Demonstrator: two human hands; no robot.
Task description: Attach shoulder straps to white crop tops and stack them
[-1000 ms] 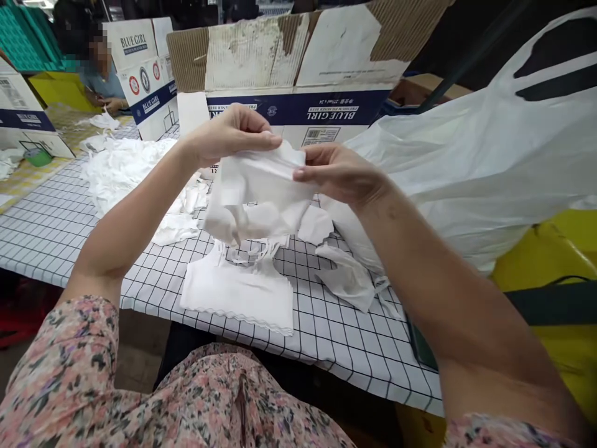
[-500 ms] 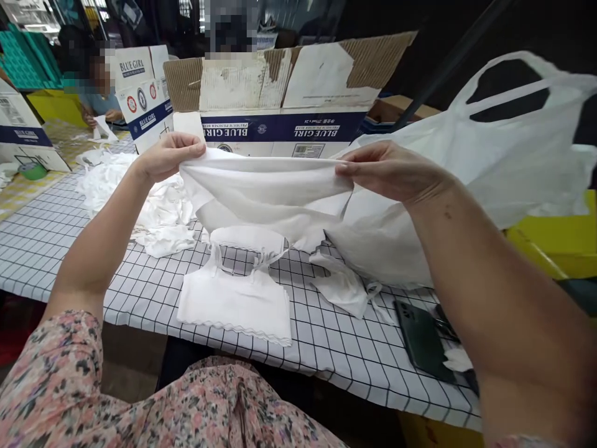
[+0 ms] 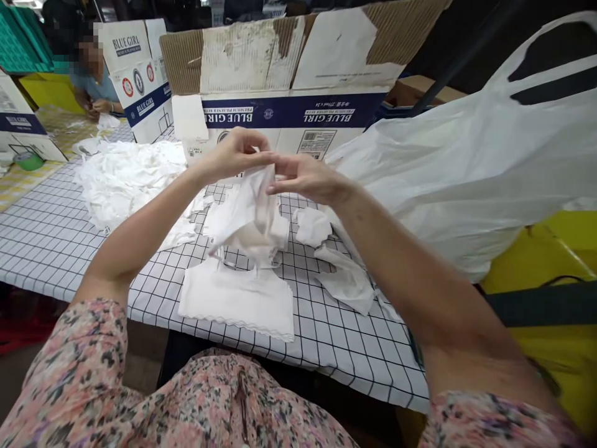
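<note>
Both hands had swung back together since the half second before, when they held the cloth stretched wide between them. Now the left hand (image 3: 236, 152) and the right hand (image 3: 305, 180) met fingertip to fingertip above the table (image 3: 56, 242), and the white garment (image 3: 252, 214) hung bunched and narrow beneath them. The left hand was curled, thumb and fingers pinching the garment's top edge. The right hand's fingers reached across to that same edge and seemed to be pinching it too, though motion blur made the exact grip hard to read. The garment's lower end drooped down to just above a folded white top (image 3: 237, 302), which lay flat on the checked cloth near the front edge of the table, scalloped hem toward the person. A loose pile of white clothes (image 3: 130, 174) sat to the left of the hands. Two small white pieces (image 3: 345, 280) lay to the right, beside a big white plastic bag (image 3: 466, 168). An open cardboard box (image 3: 289, 74) stood behind the hands. At far left, well apart, a co-worker's hand (image 3: 96, 111) rested by another box.
</note>
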